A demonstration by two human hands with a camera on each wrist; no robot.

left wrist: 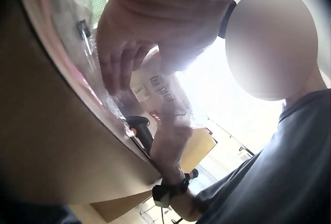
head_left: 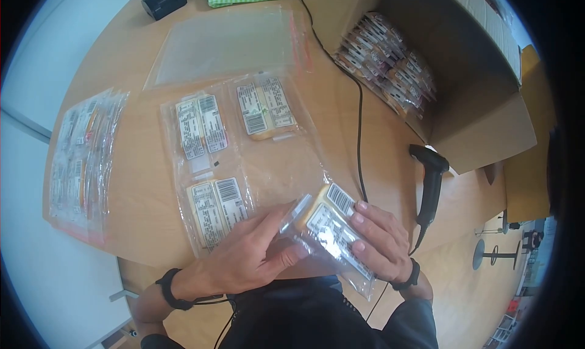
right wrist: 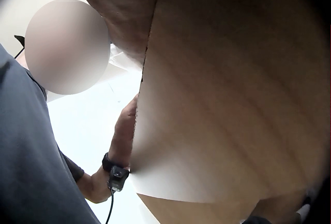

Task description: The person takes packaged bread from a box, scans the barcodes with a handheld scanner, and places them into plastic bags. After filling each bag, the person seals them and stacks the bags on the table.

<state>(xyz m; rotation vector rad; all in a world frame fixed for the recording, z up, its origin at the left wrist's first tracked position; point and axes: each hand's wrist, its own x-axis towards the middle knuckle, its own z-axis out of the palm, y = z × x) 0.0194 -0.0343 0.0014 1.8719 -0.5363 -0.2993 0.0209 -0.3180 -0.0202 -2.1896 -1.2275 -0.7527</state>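
Over the table's near edge, my right hand (head_left: 384, 239) holds a clear plastic packet (head_left: 332, 224) with white barcode labels and something tan inside. Its fingers lie across the labelled face. My left hand (head_left: 253, 251) pinches the packet's left side, with the thumb on the wrapper. Beneath and beyond the hands lies a large clear bag (head_left: 274, 160), with similar labelled packets in it at upper left (head_left: 201, 123), upper right (head_left: 266, 107) and lower left (head_left: 213, 212). In the left wrist view the packet's other face (left wrist: 163, 92) shows handwritten-looking marks. The right wrist view mostly shows the table's underside.
A stack of filled bags (head_left: 82, 160) lies at the left, flat clear bags (head_left: 225, 44) at the back. At the right stand an open cardboard box (head_left: 481, 117) with many packets and a black barcode scanner (head_left: 431, 184). A black cable (head_left: 359, 117) crosses the table.
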